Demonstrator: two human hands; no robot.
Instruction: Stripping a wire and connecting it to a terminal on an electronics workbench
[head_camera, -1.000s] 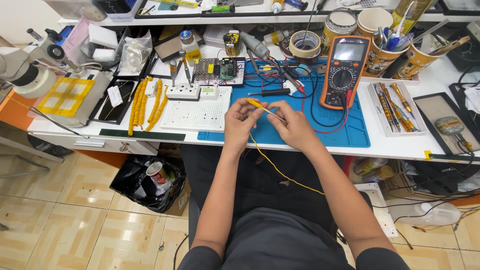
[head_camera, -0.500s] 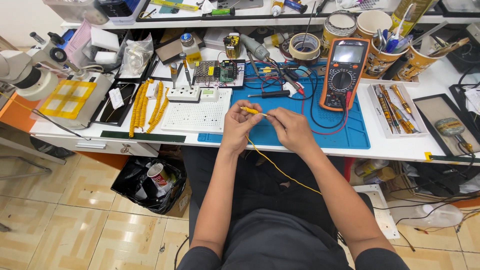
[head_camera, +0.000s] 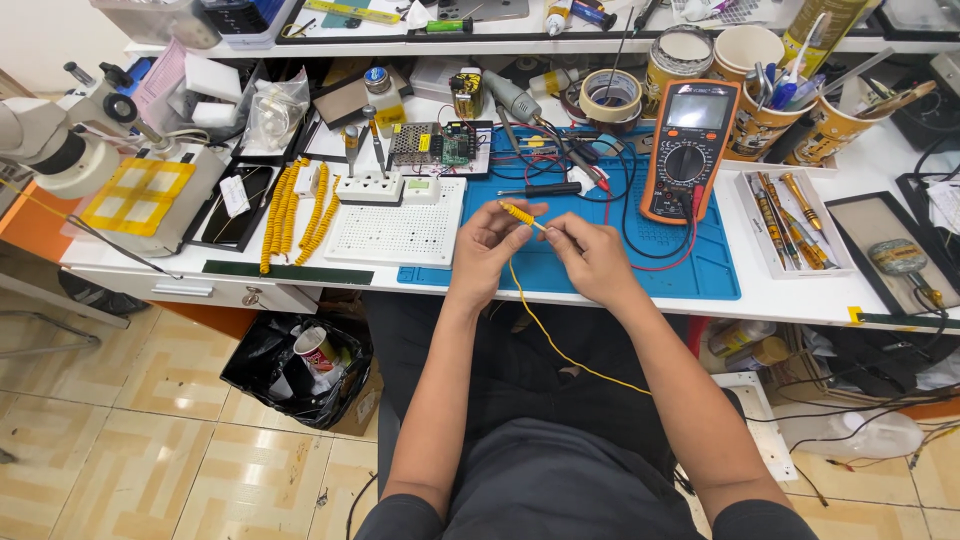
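- I see the yellow wire with its ribbed yellow plug held over the front edge of the blue mat, above the desk.
- My left hand is pinched closed on the plug; my right hand is closed on the wire just beside it.
- Since a second ago the plug has turned: before it lay nearly flat between the hands, now its tip points up and to the left. I judge the hands are working on the plug end, not putting it down.
- The wire is thin and soft, and it hangs in a loose curve down to my lap.
- The mat looks like smooth rubber. On it stands an orange meter with red and black leads.
- To the left lies a white board full of small holes, and near it some yellow beaded strips.
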